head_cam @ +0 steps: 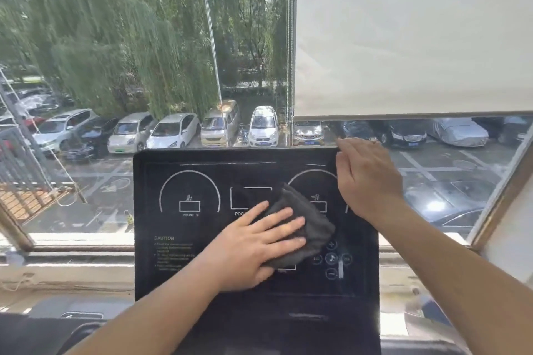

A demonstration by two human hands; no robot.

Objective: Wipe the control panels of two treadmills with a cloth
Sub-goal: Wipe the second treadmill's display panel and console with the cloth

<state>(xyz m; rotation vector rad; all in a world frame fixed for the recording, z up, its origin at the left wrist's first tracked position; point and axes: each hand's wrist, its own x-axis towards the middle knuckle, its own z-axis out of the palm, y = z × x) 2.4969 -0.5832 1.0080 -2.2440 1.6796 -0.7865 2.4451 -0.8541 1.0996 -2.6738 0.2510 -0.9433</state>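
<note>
Cloth [306,223] dark grey, folded, lying mid control panel [184,256] (black, white dial markings); left hand [253,245] flat, fingers straight, pressing it down; right hand [367,179] curled over panel's top right edge, grasping it

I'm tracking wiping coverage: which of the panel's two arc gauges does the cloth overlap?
The right arc gauge on the panel: the cloth under the left hand covers its lower left. The INCLINE gauge lies fully bare.
</note>
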